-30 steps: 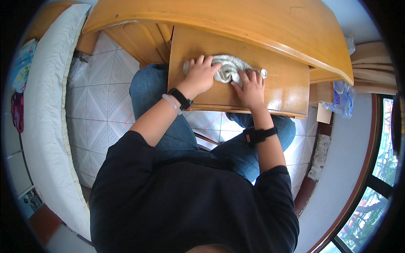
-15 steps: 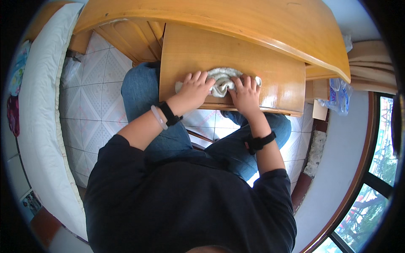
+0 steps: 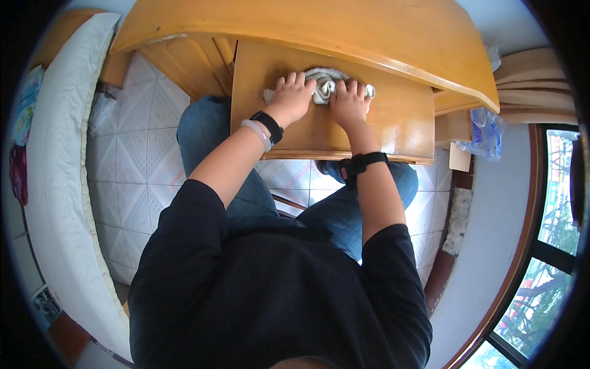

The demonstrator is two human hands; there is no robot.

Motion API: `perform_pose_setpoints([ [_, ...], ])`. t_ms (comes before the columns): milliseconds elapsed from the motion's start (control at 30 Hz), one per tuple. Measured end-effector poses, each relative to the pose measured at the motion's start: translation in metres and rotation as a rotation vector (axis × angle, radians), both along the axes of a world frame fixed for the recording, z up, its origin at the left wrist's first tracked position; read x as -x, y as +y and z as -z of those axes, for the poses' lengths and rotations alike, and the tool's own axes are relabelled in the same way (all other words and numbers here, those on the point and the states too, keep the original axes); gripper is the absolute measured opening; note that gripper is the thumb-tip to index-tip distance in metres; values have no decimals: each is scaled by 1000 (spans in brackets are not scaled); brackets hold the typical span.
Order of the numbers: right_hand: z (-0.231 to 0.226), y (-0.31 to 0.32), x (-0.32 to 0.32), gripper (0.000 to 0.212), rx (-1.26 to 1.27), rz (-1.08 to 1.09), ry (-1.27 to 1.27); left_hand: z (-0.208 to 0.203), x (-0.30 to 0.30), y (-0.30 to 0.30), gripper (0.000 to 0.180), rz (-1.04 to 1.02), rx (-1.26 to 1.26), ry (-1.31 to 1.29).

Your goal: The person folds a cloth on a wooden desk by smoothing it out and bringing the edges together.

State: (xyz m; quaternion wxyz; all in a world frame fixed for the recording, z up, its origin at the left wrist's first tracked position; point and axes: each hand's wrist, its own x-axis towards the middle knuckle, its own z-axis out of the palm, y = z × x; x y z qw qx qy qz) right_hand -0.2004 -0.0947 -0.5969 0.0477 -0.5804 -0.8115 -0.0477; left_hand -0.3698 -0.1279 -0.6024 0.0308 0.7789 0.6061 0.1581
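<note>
A crumpled off-white cloth (image 3: pixel 323 90) lies bunched on the pulled-out wooden board (image 3: pixel 393 126) of a desk. My left hand (image 3: pixel 291 98) presses on its left part with the fingers bent over it. Over the right part, my right hand (image 3: pixel 350 106) grips the fabric in the same way. Between the two hands the cloth is twisted into a rolled fold, and its ends stick out past both. My palms hide some of it.
The yellow-brown desk top (image 3: pixel 307 31) overhangs the far side of the board. A bed with a pale cover (image 3: pixel 61 184) runs along the left. At the right hangs a clear plastic bag (image 3: pixel 487 135) near a window (image 3: pixel 541 289). My knees are beside and under the board.
Both hands have pushed the cloth away from me across the board, from near its front edge toward the desk. My arms are now stretched farther out.
</note>
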Motion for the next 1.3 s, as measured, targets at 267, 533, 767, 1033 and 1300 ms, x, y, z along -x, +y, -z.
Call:
perform_pose_setpoints([
  [267,-14,-99,-26,54,53,-250,51,-15,15,-84,26,265,236,85],
  [533,-12,-94,-21,46,44,-227,121,-18,18,-83,30,286,169,5],
  [767,-5,-16,-8,42,48,-161,15,-13,9,-18,30,176,140,6],
  [1033,-5,6,6,47,116,-26,-79,-9,-3,10,27,22,138,8],
  [1300,-1,-53,-11,49,28,-133,25,-11,2,-38,26,136,142,-1],
])
